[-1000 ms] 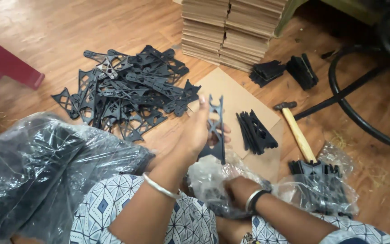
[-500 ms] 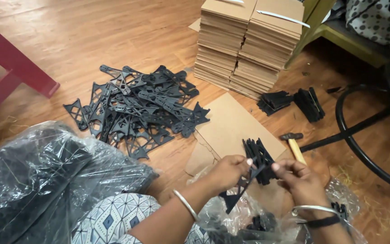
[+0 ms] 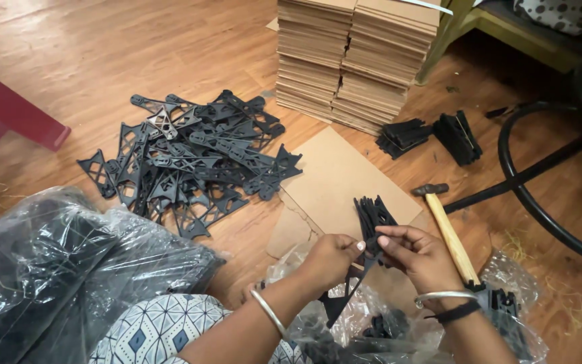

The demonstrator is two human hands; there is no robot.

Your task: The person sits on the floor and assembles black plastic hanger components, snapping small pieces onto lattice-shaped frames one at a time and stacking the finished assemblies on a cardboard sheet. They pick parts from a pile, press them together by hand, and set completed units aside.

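The left hand (image 3: 328,259) and the right hand (image 3: 420,255) meet over a black bracket (image 3: 358,276), each pinching it near its upper end. Left fingertips close on it from the left; right fingers (image 3: 392,237) close on it from the right, thumb underneath. Neither hand is nearer: both are in contact with the part.

The bracket's long axis runs from upper right, at the fingertips, down to lower left, toward the person's lap. Its lower, wider end hangs free over a clear plastic bag (image 3: 345,330) holding more black parts.

Just beyond the hands, a small stack of similar brackets (image 3: 372,212) lies on a cardboard sheet (image 3: 338,178) on the floor (image 3: 136,54). Whether the held bracket touches that stack cannot be told.

A hammer (image 3: 449,232) lies just right of the right hand, head away from the person. A loose pile of brackets (image 3: 190,162) lies well apart to the upper left. Stacked cardboard (image 3: 358,61) stands further off.
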